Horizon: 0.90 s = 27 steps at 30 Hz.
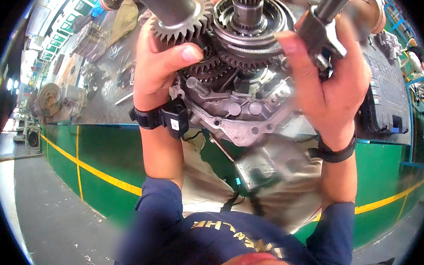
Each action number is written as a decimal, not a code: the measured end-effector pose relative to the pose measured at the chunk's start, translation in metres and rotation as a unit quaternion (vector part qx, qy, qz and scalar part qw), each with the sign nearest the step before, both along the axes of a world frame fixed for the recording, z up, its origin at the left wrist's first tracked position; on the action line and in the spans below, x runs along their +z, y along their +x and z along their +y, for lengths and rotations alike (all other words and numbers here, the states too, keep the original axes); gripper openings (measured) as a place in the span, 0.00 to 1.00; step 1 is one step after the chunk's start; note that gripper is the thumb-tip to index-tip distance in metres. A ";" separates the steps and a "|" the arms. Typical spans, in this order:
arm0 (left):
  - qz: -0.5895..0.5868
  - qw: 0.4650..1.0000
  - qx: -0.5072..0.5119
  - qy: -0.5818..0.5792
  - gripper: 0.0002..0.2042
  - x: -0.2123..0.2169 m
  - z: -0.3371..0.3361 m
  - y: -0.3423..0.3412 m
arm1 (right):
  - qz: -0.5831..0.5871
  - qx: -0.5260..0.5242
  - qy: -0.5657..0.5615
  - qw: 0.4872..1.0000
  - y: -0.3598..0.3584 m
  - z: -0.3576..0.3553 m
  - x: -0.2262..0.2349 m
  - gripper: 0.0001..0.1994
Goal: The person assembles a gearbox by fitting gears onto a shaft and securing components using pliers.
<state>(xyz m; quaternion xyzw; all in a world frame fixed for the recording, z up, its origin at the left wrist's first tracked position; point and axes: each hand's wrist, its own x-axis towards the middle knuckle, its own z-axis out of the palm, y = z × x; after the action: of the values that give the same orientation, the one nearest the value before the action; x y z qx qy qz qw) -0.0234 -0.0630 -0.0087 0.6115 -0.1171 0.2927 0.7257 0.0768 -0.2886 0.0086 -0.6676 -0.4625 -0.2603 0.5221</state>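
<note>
A metal gearbox housing (243,129) stands open at the table's near edge, with stacked gears and shafts upright in it. My left hand (153,73) is closed round the toothed gear (181,29) on a thick steel shaft, thumb pointing inward beneath the teeth; the fingers behind are mostly hidden. In the middle rises a splined shaft (247,11) with a wide ringed gear (253,44). On the right, my right hand (334,86) curls round a shift fork (318,35) on a rod, its thumb beside the ringed gear.
Metal castings (89,41) and a round flanged part (49,99) lie on the workbench (111,88) to the left, near a khaki cloth (124,19). To the right sits a dark plastic tool case (389,93). A grey metal part (262,168) is below the housing, before my lap.
</note>
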 end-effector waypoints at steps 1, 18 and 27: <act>0.000 1.000 -0.001 0.001 0.38 0.000 0.003 -0.001 | 0.003 0.000 0.000 1.000 -0.002 0.000 -0.004 0.15; -0.092 0.983 0.149 0.050 0.27 0.000 -0.020 -0.003 | -0.023 -0.054 -0.010 0.998 -0.008 0.002 -0.014 0.15; -0.082 0.954 0.272 0.092 0.22 -0.001 -0.032 0.000 | 0.104 -0.043 0.031 0.993 -0.018 0.007 -0.021 0.13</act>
<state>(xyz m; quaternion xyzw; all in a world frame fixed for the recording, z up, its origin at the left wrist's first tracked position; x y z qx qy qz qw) -0.0235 -0.0950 -0.0098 0.6582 -0.0322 0.5159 0.5473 0.0591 -0.2820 -0.0122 -0.6939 -0.3682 -0.2265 0.5759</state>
